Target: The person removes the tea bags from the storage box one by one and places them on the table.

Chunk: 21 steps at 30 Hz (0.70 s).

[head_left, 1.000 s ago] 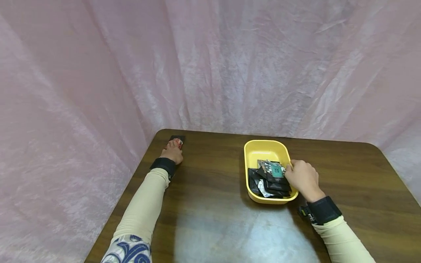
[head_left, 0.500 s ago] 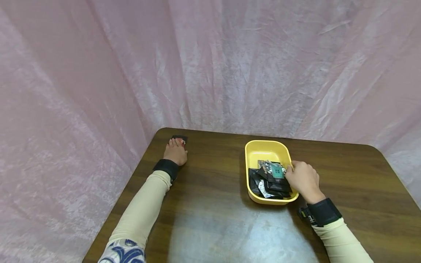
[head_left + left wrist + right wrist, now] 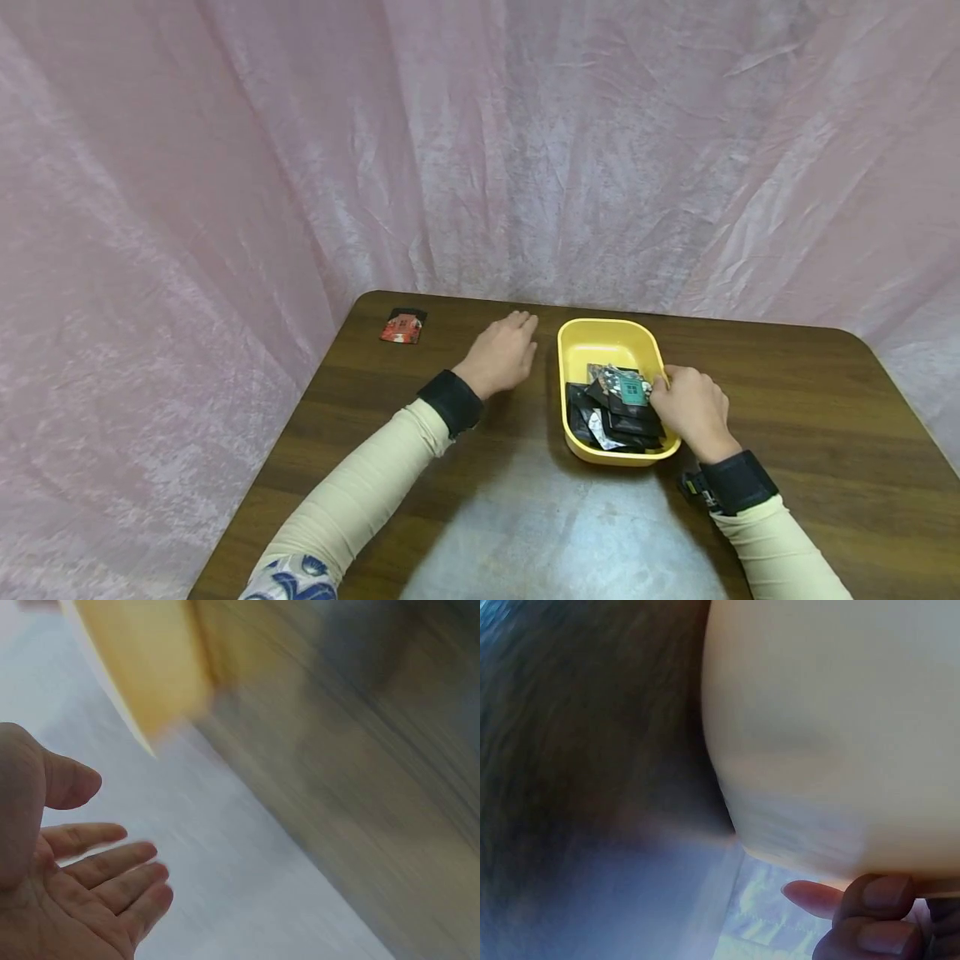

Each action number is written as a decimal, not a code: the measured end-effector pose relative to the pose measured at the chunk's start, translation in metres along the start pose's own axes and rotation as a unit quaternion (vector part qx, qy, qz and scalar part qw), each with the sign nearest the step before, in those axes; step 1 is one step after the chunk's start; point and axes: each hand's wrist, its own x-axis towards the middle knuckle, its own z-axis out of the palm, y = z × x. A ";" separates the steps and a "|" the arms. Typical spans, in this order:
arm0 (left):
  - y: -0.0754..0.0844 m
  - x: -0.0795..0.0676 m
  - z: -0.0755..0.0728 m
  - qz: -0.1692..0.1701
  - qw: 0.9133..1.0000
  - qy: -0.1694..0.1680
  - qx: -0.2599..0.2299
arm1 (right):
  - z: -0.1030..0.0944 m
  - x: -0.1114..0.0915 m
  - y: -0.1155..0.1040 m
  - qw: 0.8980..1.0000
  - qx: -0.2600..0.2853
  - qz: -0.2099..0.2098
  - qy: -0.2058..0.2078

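My left hand (image 3: 500,352) is over the table between a small packet and a yellow basin, its fingers extended and holding nothing. In the left wrist view the palm and spread fingers of that hand (image 3: 97,877) show bare, with the basin's wall (image 3: 150,660) ahead. The black-and-red packet (image 3: 403,326) lies flat near the table's back left corner. My right hand (image 3: 692,407) grips the right rim of the yellow basin (image 3: 596,333). Inside the basin lies a heap of several black packets (image 3: 630,429), topped by one with a green label (image 3: 632,392).
The brown wooden table (image 3: 360,433) has rounded back corners. A pink velvety curtain (image 3: 480,150) hangs behind it and along the left side. Glare lights the table's front middle.
My left hand has left the red packet on the table and moved right toward the basin. My right hand keeps its hold on the rim, and the basin stays in place.
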 end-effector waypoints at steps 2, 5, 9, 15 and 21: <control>0.025 0.002 -0.003 0.038 0.999 -0.004 -0.009 | 0.001 0.001 -0.001 1.000 -0.001 -0.003 0.002; 0.059 0.004 -0.002 0.078 0.996 -0.032 -0.024 | 0.002 0.002 -0.002 1.000 -0.002 -0.008 0.004; 0.095 0.010 0.004 0.113 0.990 -0.079 -0.027 | 0.001 0.002 -0.001 1.000 0.000 -0.004 0.001; 0.122 0.021 0.023 0.119 0.983 -0.141 0.016 | -0.002 0.001 0.000 1.000 0.001 -0.002 0.002; 0.126 0.026 0.039 0.100 0.978 -0.183 0.028 | 0.000 0.001 0.001 1.000 0.003 0.005 -0.004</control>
